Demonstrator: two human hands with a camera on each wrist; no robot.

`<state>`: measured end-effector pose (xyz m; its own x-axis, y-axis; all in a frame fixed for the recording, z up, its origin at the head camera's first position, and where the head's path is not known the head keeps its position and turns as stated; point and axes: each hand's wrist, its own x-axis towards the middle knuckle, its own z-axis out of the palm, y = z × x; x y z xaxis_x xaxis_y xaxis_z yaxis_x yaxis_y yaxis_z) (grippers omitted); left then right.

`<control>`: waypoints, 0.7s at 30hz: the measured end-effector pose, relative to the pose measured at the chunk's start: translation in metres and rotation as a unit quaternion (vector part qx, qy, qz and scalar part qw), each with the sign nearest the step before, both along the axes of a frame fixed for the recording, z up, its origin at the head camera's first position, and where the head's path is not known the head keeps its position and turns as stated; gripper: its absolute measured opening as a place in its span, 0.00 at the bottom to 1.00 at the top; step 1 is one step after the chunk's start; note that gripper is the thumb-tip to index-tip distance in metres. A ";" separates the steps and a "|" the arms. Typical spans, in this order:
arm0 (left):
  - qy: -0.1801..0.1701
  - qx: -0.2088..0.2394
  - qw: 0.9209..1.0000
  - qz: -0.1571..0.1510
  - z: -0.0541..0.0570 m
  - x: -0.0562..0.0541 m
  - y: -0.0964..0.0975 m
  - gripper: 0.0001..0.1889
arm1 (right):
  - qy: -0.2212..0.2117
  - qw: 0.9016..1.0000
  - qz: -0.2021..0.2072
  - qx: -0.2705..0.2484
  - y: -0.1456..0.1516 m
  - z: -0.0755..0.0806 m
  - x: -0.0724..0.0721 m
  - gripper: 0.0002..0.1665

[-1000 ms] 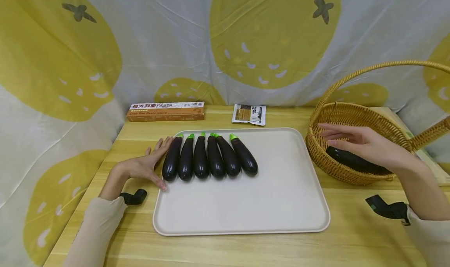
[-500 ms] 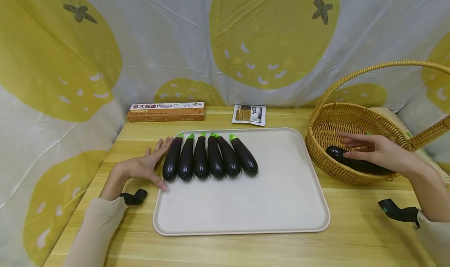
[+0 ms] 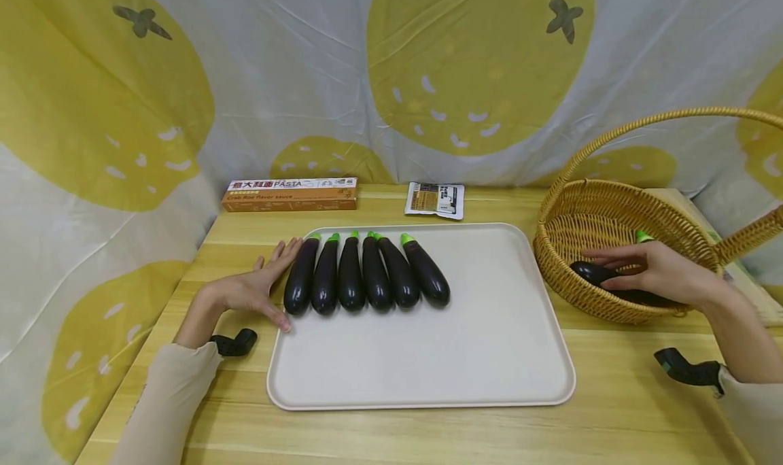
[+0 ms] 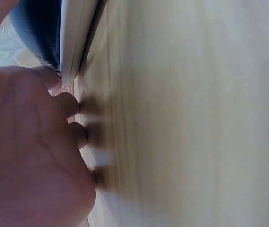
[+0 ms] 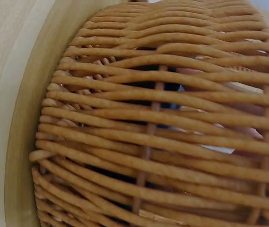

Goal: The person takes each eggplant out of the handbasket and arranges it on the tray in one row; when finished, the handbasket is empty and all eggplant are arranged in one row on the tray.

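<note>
Several dark purple eggplants point(image 3: 351, 274) with green tips lie side by side on the left half of a white tray point(image 3: 428, 363). My left hand point(image 3: 257, 289) spreads its fingers along the tray's left edge, right beside the leftmost eggplant; the left wrist view shows its fingertips down by the tabletop. On the right, my right hand point(image 3: 657, 271) reaches into a wicker basket point(image 3: 602, 298). Its thumb and fingers straddle an eggplant point(image 3: 588, 271) lying there, partly hidden under the hand. A green stem end point(image 3: 644, 236) shows behind the knuckles. Woven wicker mostly covers the right wrist view.
A pasta box point(image 3: 290, 194) and a small flat packet point(image 3: 435, 200) lie behind the tray on the wooden table point(image 3: 428, 438). The basket's tall handle point(image 3: 642, 122) arches over its opening. A fruit-print curtain point(image 3: 318, 77) hangs at the back.
My right hand has moved rightward and lowered within the basket, its thumb and fingers settling about the eggplant, whose rounded end has shifted slightly. My left hand and the tray's eggplants stay put.
</note>
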<state>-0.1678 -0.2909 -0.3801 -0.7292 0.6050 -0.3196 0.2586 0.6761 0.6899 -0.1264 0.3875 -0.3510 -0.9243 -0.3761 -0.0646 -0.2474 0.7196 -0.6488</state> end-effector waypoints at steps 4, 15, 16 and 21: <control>-0.001 -0.002 1.000 0.001 0.000 0.000 0.000 0.80 | -0.007 1.000 -0.001 0.026 -0.003 -0.001 -0.004 0.27; 0.000 -0.007 1.000 0.003 0.000 0.000 0.000 0.80 | -0.024 0.998 -0.018 0.046 -0.010 0.004 -0.022 0.28; -0.001 -0.007 1.000 0.003 0.000 0.000 0.000 0.80 | -0.025 0.998 -0.019 0.047 -0.011 0.004 -0.023 0.28; -0.001 -0.004 1.000 0.006 0.000 0.000 0.001 0.80 | -0.025 0.998 -0.036 0.046 -0.016 0.004 -0.029 0.29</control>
